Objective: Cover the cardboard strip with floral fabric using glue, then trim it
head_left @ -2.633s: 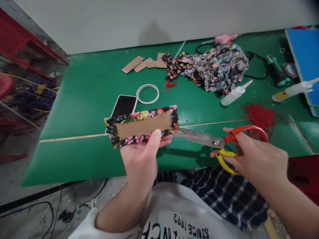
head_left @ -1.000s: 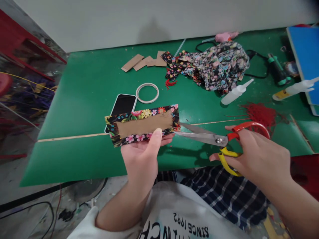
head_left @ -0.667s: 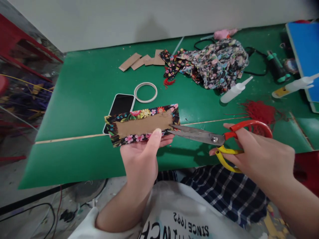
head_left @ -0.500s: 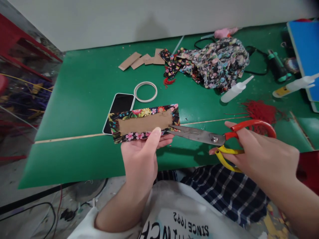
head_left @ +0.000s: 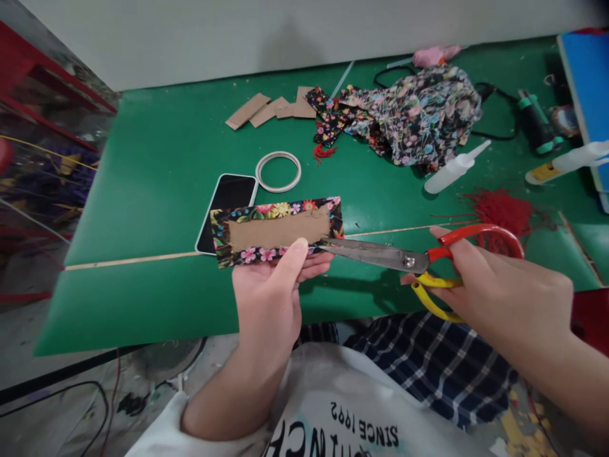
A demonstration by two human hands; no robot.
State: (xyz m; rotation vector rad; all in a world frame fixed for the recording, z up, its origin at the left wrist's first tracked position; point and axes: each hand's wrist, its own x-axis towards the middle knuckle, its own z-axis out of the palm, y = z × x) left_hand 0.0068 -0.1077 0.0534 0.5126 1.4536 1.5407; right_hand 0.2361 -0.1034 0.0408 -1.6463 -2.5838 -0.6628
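Observation:
My left hand (head_left: 271, 298) grips a cardboard strip (head_left: 276, 233) whose edges are wrapped in black floral fabric (head_left: 266, 255). The thumb presses on the lower edge, with the fingers behind. My right hand (head_left: 504, 285) holds scissors (head_left: 380, 252) with one red and one yellow handle. Their blades are nearly closed, and the tips touch the right end of the strip near its lower fabric edge. Whether fabric lies between the tips is too small to tell. Behind the strip's left end lies a phone (head_left: 233, 193), partly covered by it.
On the green table (head_left: 143, 190) lie a tape roll (head_left: 299, 171), cardboard pieces (head_left: 248, 111), a floral cloth heap (head_left: 423, 114) and a red tassel (head_left: 324, 152). To the right are a white glue bottle (head_left: 450, 174), red threads (head_left: 504, 212), a second bottle (head_left: 566, 165) and a blue board (head_left: 587, 89).
The scissor blades have closed slightly at the right end of the strip. My left hand keeps its grip, and the whole view has shifted a little.

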